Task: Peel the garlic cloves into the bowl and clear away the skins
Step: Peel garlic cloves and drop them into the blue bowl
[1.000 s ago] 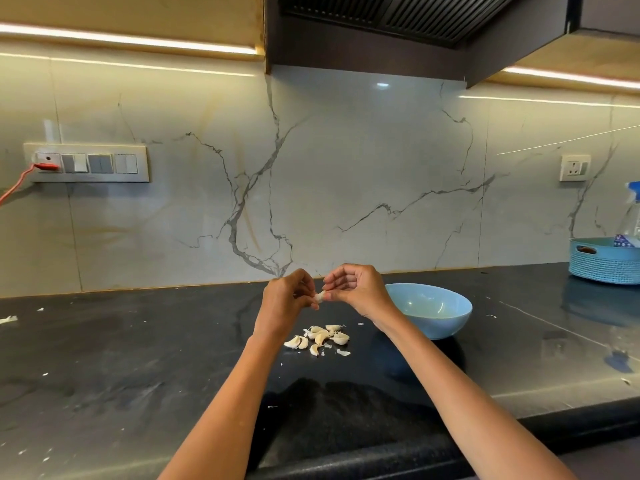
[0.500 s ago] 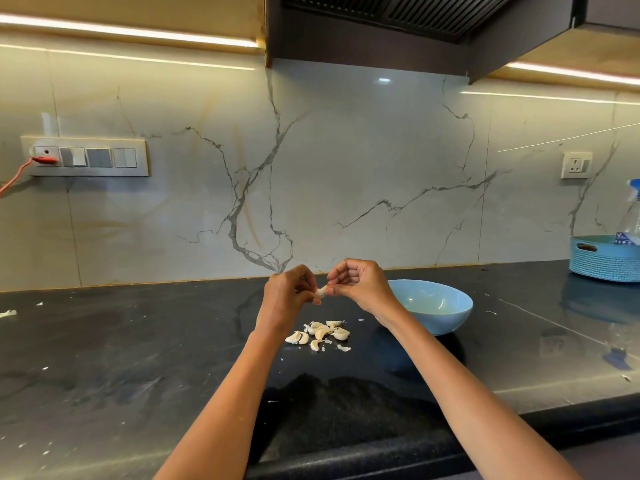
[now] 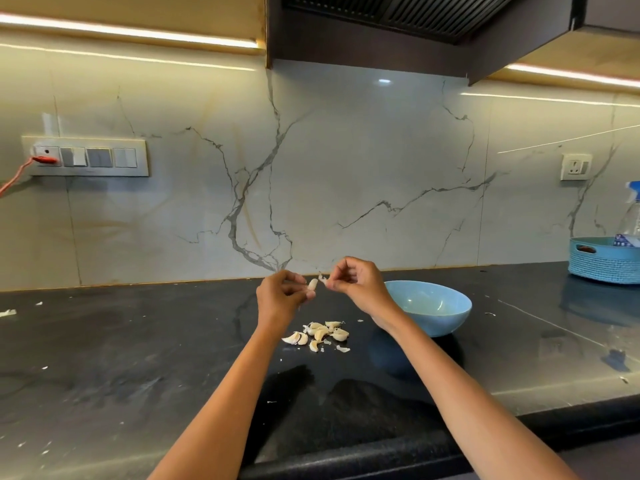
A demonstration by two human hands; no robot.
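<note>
My left hand [image 3: 280,296] pinches a pale garlic clove [image 3: 312,284] at its fingertips, held in the air above the black counter [image 3: 138,358]. A small gap to its right, my right hand [image 3: 356,282] pinches a thin scrap of garlic skin [image 3: 322,278]. Below both hands a small heap of garlic cloves and loose skins [image 3: 320,334] lies on the counter. The light blue bowl [image 3: 429,306] stands just right of the heap, behind my right wrist; its visible inside looks bare.
A blue woven basket [image 3: 604,259] with a spray bottle [image 3: 633,209] stands at the far right against the marble wall. Small skin flakes [image 3: 7,312] are scattered over the counter. The counter's front edge [image 3: 381,455] runs below my forearms.
My hands have drawn apart: the right hand has pulled a scrap of skin away from the clove that the left hand holds. Both hands sit slightly higher over the heap.
</note>
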